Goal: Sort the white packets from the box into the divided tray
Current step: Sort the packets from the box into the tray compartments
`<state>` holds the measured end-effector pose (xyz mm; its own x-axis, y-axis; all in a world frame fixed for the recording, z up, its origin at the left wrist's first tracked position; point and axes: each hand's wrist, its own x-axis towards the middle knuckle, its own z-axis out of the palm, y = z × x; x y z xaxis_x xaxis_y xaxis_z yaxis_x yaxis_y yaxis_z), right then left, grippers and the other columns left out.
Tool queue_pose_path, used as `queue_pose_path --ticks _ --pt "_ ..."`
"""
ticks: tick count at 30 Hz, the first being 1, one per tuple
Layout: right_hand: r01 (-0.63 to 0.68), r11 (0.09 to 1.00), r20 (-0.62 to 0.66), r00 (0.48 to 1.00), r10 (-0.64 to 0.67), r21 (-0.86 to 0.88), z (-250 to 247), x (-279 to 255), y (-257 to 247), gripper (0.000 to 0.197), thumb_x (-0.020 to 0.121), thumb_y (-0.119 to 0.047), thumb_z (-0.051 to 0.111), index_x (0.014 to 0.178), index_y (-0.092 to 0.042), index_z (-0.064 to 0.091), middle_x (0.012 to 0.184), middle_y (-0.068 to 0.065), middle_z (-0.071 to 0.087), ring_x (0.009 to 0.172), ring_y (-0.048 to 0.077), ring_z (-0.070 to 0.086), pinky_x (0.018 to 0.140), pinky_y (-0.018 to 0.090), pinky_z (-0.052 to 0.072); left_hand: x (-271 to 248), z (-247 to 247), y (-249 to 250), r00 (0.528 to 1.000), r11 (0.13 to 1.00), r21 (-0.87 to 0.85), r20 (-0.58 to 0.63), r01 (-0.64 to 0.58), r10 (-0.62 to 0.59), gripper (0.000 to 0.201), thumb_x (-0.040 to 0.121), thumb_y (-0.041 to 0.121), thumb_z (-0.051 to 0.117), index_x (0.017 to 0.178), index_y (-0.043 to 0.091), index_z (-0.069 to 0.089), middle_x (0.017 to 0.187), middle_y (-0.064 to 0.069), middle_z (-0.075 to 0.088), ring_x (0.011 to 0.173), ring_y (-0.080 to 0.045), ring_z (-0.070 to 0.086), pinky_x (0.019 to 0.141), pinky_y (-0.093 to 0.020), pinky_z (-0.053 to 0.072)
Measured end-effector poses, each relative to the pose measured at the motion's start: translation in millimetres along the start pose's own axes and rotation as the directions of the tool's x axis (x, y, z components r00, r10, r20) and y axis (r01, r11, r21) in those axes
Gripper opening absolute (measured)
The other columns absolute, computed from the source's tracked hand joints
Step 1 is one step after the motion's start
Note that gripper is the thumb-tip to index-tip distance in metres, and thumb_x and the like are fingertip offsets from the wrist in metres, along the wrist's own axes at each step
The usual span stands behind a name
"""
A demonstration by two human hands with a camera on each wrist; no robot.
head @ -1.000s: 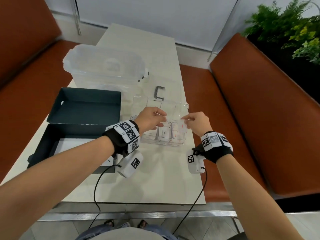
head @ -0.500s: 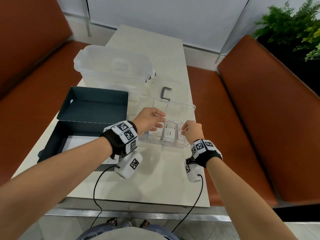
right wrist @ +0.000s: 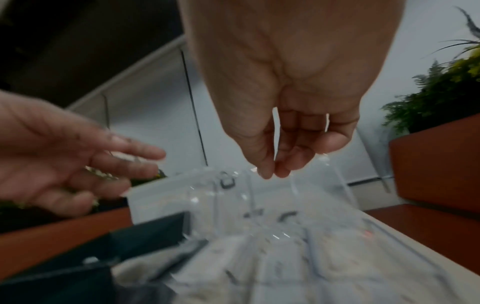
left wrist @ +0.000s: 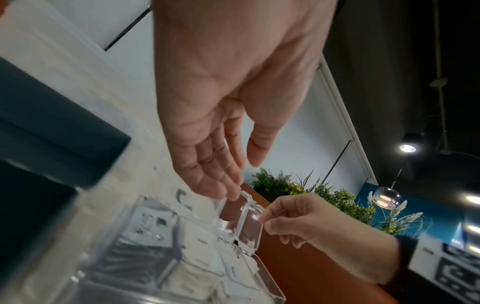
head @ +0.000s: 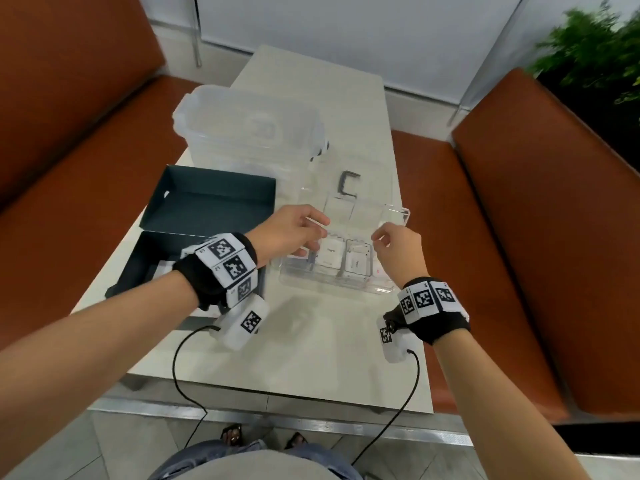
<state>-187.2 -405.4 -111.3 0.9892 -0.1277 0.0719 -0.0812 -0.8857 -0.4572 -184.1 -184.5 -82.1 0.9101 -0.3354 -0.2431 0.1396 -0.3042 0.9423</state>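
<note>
The clear divided tray (head: 381, 289) sits mid-table with white packets (head: 330, 256) lying in its near compartments. Its clear hinged lid (left wrist: 249, 226) stands raised at the far side. My left hand (head: 317, 233) hovers over the tray's left part, and its straight fingers (left wrist: 231, 191) touch the lid's upper edge. My right hand (head: 379, 237) pinches the lid's edge between thumb and forefinger (right wrist: 281, 170). The dark box (head: 138, 268) lies left of the tray, mostly behind my left wrist, with white packets (head: 166, 268) showing inside.
The dark box lid (head: 214, 199) lies open behind the box. A large clear lidded container (head: 249, 129) stands at the back left. A small dark clip (head: 348, 183) lies behind the tray. Orange benches flank the table; a plant (head: 588, 64) is far right.
A second ago my right hand held a white packet over the tray. It lowered it into the right compartment, let go, and now pinches the lid. The left hand stayed put.
</note>
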Motion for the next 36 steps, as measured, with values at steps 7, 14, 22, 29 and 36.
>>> queue_pose_path --ticks 7,14,22,29,36 --pt "0.334 0.933 0.337 0.87 -0.359 0.133 25.3 -19.7 -101.2 0.016 0.089 -0.011 0.06 0.103 -0.015 0.068 0.09 0.003 0.068 0.075 0.01 0.056 0.064 0.009 0.039 -49.6 -94.1 -40.9 0.984 0.929 0.37 -0.154 -0.028 0.091 0.018 0.093 0.02 0.061 0.111 0.023 0.065 0.101 0.01 0.066 0.088 -0.006 0.064 0.067 -0.019 0.051" --pt "0.637 0.769 0.813 0.471 -0.344 -0.044 94.4 -31.3 -172.8 0.053 0.08 -0.009 0.074 0.127 -0.016 0.053 0.112 0.01 0.06 0.086 0.02 0.055 0.072 0.027 0.045 -84.9 -153.3 -105.0 0.909 0.809 0.52 -0.415 0.273 -0.04 0.027 0.086 0.019 0.072 0.105 0.016 0.053 0.092 0.001 0.052 0.08 -0.015 0.052 0.058 -0.021 0.035" --pt "0.786 0.59 0.928 0.338 -0.158 -0.186 131.4 -44.0 -184.4 0.043 0.097 -0.01 0.04 0.138 -0.006 0.027 0.097 0.014 0.042 0.086 0.027 0.049 0.072 0.035 0.038 -90.8 -171.2 -142.3 0.861 0.865 0.288 -0.435 0.411 -0.264 0.022 0.094 0.013 0.06 0.109 0.017 0.044 0.092 -0.007 0.059 0.078 -0.021 0.062 0.062 -0.031 0.048" --pt "0.795 0.576 0.913 0.359 -0.195 -0.19 148.1 -48.9 -196.8 0.046 0.089 0.001 0.054 0.129 -0.002 0.03 0.087 0.011 0.038 0.074 0.024 0.046 0.061 0.032 0.037 -91.2 -176.9 -147.1 0.885 0.896 0.236 -0.376 0.376 -0.273 0.021 0.094 0.012 0.059 0.108 0.017 0.044 0.088 -0.006 0.059 0.07 -0.018 0.061 0.057 -0.026 0.047" --pt "0.554 0.832 0.823 0.455 -0.342 0.039 160.6 -39.3 -215.2 0.037 0.086 -0.002 0.061 0.118 -0.007 0.043 0.1 0.018 0.063 0.085 0.03 0.06 0.077 0.04 0.053 -90.7 -179.7 -150.0 0.895 0.913 0.2 -0.354 0.355 -0.27 0.021 0.094 0.012 0.059 0.108 0.016 0.044 0.081 -0.005 0.058 0.06 -0.015 0.059 0.047 -0.017 0.044"
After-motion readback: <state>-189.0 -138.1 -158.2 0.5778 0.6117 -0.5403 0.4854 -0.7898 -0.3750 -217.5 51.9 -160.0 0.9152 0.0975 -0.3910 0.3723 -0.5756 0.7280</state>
